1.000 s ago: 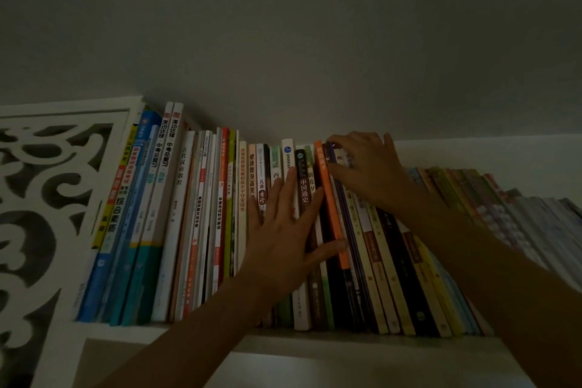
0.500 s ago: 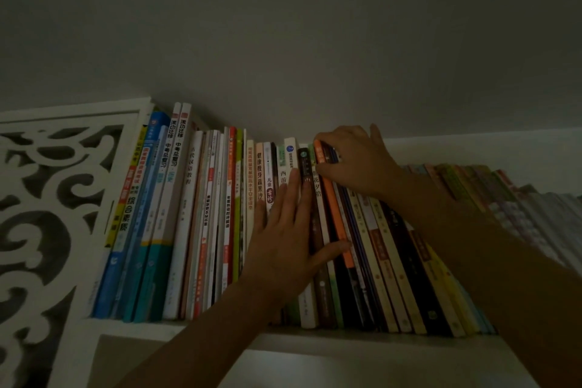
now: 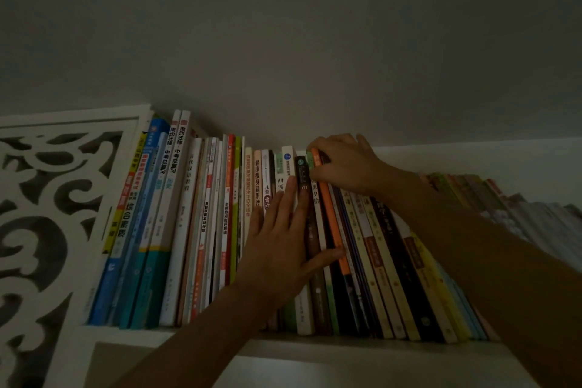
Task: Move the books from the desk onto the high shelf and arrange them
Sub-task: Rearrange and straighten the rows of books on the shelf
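Note:
A long row of books (image 3: pixel 201 224) stands spine-out on the high white shelf (image 3: pixel 362 348), under the ceiling. My left hand (image 3: pixel 283 246) lies flat with straight fingers against the spines in the middle of the row, its thumb across a thin orange book (image 3: pixel 332 227). My right hand (image 3: pixel 343 164) reaches over the top edges of the books at the orange one, fingers curled down round their tops. The books to the right of the orange one lean to the left.
A white carved fretwork panel (image 3: pixel 47 214) closes the shelf's left end. Further books lean flatter at the far right (image 3: pixel 519 208). The grey ceiling sits close above the book tops. A lower compartment opens below the shelf board (image 3: pixel 132 365).
The right hand has slid a little left along the book tops, and the middle books now stand straighter. The left hand stays pressed on the spines.

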